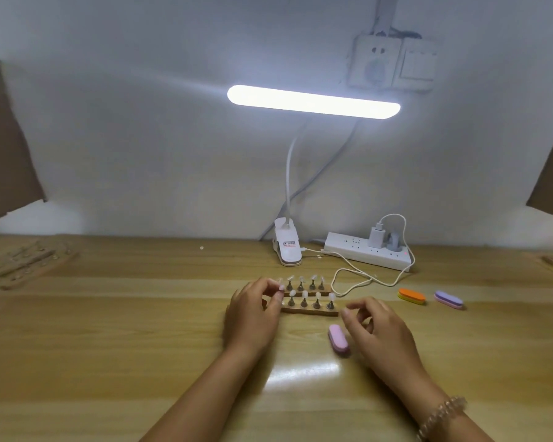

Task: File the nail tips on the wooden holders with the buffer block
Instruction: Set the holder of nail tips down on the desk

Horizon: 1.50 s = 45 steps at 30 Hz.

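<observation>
Two wooden holders lie side by side on the table, the near holder (310, 309) in front of the far holder (324, 287). Each carries several pale nail tips (304, 294) on small metal stands. My left hand (253, 317) is at the left end of the holders and pinches a stand there between thumb and fingers. My right hand (375, 330) hovers with loosely curled fingers and holds nothing. Just left of it, a pink buffer block (338, 340) lies on the table.
An orange buffer block (411, 296) and a purple one (449, 299) lie to the right. A clip lamp (287, 247), a power strip (369, 251) and a white cable (364, 275) sit behind the holders. More wooden holders (23, 263) lie far left.
</observation>
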Tool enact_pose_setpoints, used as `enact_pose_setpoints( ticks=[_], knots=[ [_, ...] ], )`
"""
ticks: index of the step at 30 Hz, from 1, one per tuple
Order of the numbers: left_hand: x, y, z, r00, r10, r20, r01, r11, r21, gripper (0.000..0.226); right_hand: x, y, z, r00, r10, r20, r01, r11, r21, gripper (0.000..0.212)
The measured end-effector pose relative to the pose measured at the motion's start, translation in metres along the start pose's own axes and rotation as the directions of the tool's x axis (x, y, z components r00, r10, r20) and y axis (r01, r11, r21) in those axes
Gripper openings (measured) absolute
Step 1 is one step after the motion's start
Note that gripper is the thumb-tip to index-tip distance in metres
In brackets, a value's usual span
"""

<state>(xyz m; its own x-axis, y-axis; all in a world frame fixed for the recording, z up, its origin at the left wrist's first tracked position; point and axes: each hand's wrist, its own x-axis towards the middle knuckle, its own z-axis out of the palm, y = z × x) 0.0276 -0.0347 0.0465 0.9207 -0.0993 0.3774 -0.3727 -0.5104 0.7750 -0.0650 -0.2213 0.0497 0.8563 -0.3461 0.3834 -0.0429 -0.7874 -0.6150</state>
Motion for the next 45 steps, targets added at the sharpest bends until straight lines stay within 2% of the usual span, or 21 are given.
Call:
enact_pose_setpoints(
  ticks=[7, 14, 21, 27, 33, 38, 45],
  knots=[
    [0.001, 0.003, 0.001, 0.996, -0.080, 0.041, 0.077, 0.994, 0.080, 0.006, 0.011, 0.006, 0.005, 0.992, 0.075, 0.102, -0.070, 0.996, -0.055, 0.031],
    [0.003, 0.002, 0.000, 0.992, -0.078, 0.103, 0.059, 0.983, 0.173, 0.006, 0.020, 0.008, 0.009, 0.986, 0.099, 0.135, -0.086, 0.992, -0.096, 0.032],
    [0.006, 0.000, -0.001, 0.991, -0.059, 0.120, 0.037, 0.983, 0.179, 0.005, 0.025, 0.013, 0.012, 0.983, 0.116, 0.143, -0.108, 0.992, -0.066, 0.022],
    [0.005, -0.002, -0.001, 0.992, -0.040, 0.123, 0.016, 0.982, 0.190, 0.005, 0.032, 0.012, 0.010, 0.969, 0.123, 0.216, -0.104, 0.990, -0.094, 0.033],
    [0.003, -0.003, -0.003, 0.988, -0.017, 0.156, -0.007, 0.989, 0.151, 0.009, 0.030, 0.012, 0.007, 0.980, 0.097, 0.173, -0.083, 0.993, -0.087, 0.026],
    [0.001, -0.002, -0.003, 0.976, 0.034, 0.217, -0.064, 0.989, 0.131, 0.011, 0.026, 0.014, -0.004, 0.984, 0.054, 0.169, -0.053, 0.999, -0.011, 0.015],
    [-0.003, 0.000, 0.001, 0.960, 0.111, 0.258, -0.145, 0.982, 0.117, 0.010, 0.015, 0.020, -0.009, 0.991, 0.013, 0.131, -0.006, 0.999, -0.053, 0.013]
  ],
)
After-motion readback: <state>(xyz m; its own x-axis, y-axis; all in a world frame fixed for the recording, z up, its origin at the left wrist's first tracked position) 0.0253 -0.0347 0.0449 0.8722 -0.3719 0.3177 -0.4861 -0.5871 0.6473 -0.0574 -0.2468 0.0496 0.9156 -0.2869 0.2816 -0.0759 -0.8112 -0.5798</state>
